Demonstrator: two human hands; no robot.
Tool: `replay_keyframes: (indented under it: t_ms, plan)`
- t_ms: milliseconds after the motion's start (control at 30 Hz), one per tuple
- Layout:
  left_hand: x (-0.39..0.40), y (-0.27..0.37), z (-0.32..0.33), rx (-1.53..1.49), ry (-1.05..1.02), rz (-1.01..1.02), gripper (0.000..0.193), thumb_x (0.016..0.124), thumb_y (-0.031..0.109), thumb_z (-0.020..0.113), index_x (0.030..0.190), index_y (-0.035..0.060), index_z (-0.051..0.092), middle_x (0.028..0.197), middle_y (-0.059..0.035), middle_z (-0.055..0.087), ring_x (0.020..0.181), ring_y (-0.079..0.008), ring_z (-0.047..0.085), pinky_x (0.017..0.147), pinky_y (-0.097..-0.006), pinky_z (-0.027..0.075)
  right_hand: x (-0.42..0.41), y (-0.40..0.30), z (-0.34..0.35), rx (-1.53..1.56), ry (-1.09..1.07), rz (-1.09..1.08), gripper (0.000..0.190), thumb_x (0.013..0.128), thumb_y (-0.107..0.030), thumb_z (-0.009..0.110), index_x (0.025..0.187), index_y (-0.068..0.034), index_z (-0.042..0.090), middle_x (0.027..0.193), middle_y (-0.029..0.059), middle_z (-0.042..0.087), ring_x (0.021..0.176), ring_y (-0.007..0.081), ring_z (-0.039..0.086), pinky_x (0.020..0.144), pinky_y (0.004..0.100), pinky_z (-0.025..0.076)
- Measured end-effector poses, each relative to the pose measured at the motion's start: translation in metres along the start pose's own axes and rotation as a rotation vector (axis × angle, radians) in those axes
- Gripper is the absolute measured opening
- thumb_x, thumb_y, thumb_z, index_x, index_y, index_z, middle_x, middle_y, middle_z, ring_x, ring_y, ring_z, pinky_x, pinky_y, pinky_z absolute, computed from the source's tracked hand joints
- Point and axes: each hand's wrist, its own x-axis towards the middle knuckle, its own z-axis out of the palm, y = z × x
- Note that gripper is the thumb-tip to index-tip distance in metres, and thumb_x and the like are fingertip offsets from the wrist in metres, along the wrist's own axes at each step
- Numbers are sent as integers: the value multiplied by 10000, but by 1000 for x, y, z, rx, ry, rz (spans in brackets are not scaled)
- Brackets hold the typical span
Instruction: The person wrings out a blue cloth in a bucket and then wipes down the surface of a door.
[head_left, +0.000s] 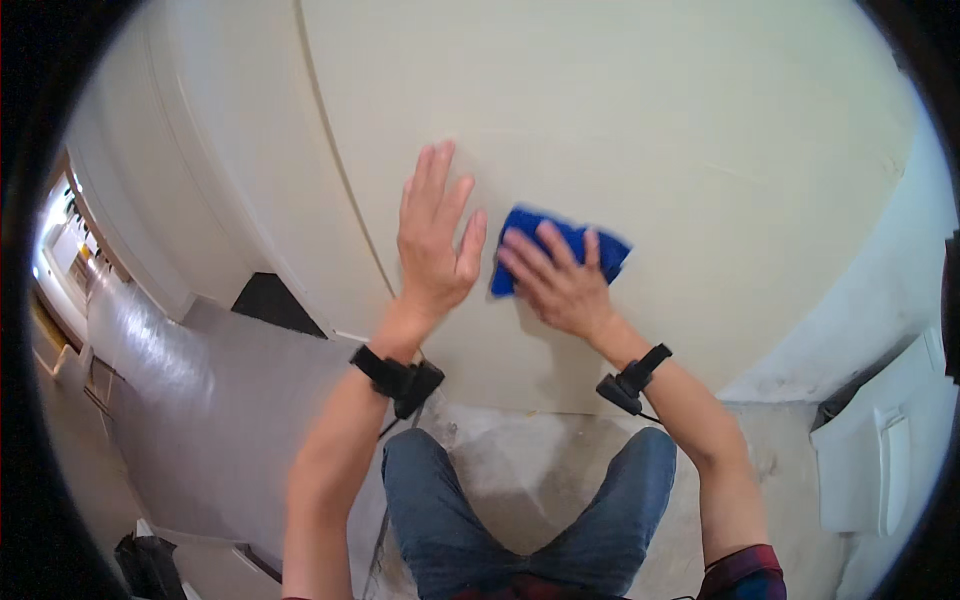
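My right hand (562, 281) lies flat on a folded blue cloth (547, 225), pressing it against a pale cream panel (675, 135). The cloth sticks out past the fingertips and on the right side of the hand. Left of it, my left hand (439, 232) is raised with nothing in it, fingers pointing up and thumb apart. It is close to the panel; whether the palm touches the surface cannot be told. Both wrists wear black straps with small boxes.
A dark seam (341, 165) runs down the panel's left part. Further left, a grey floor (247, 382) leads into a bright room, with a dark triangular patch (276, 304) by the door frame. A white fixture (870, 450) stands low on the right. Concrete floor (517, 472) lies between my knees.
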Motion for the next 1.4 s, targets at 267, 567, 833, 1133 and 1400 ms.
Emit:
replay_keyframes:
  t_ms: [267,567,833,1133,1400]
  plan:
    - [-162,37,57,-2,-39,-531,246,878,12,623,1120,-25,639,1421,-223,554,1305,-423,524,1074,-479,422,-83,0,52,59,-334,-461,664,847,-251,624,1501,-237,512,1614,-29,402,1540,224,261,1227,613,34]
    - [-235,32,67,-390,-142,-1078,167,921,107,653,1047,12,708,880,-122,720,756,-245,712,666,-342,558,165,24,-10,-135,196,184,587,872,-377,699,1436,-256,591,1595,1,433,1516,304,290,1203,627,59]
    - [-276,18,85,-680,-43,-1211,213,957,166,664,1051,-16,724,906,-104,761,780,-157,711,666,-309,550,96,-62,48,25,-68,-134,577,904,-351,655,1461,-227,567,1603,-7,423,1513,276,321,1199,672,25]
    - [-284,9,82,-885,-50,-1220,221,928,61,649,1116,-48,687,972,-61,754,904,-108,665,798,-295,530,18,-111,90,64,-435,-584,748,798,-369,566,1500,-122,495,1675,32,279,1579,241,141,1228,658,56]
    - [-296,5,82,-957,-182,-1215,219,952,47,630,1141,-62,657,1063,-106,746,987,-182,700,887,-305,534,189,-55,39,-18,120,-37,632,828,-319,750,1435,-285,580,1569,-28,463,1472,266,367,1176,601,141]
